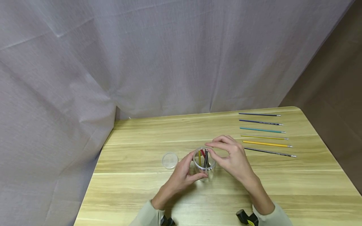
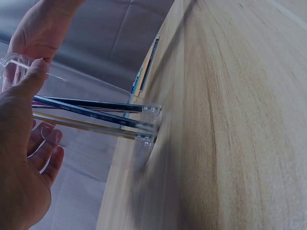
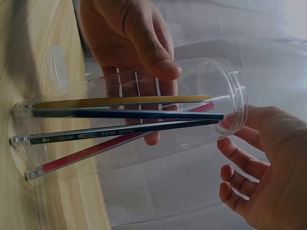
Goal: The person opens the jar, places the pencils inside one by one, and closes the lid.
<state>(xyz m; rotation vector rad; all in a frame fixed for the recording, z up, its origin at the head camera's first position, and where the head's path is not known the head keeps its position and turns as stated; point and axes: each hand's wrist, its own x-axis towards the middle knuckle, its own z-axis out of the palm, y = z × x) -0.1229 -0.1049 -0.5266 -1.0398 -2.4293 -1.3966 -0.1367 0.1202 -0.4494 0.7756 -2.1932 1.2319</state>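
Pencils [image 3: 124, 115], four of them as the right wrist view shows (yellow, dark blue, dark green and red), stand in a clear plastic jar [image 1: 204, 164] that rests upright on the wooden table [image 1: 141, 188], near its front middle. Their long axes run close to vertical, eraser ends down on the jar's floor and tips fanning slightly toward the open mouth, just below the rim. The left hand [image 1: 181, 177] curls round the jar's left wall, thumb on the near side and fingers behind, steadying it. The right hand [image 1: 230, 157] hovers at the rim from the right, its fingers loosely bent with thumb and forefinger close together right at the pencil tips; whether they pinch a tip or only touch the rim I cannot tell from these views. So the jar's contents lie directly beneath and just left of the right fingertips, and that hand is the nearer one to the mouth, while the left is occupied on the wall. A round clear lid [image 1: 170, 160] lies flat on the table just left of the jar, beside the left hand. Six more pencils [image 1: 266, 138] lie in a neat row well to the right and farther back, parallel to one another with long axes running left to right, apart from both hands but on the right hand's side. A grey cloth backdrop [image 1: 141, 62] hangs behind the table.
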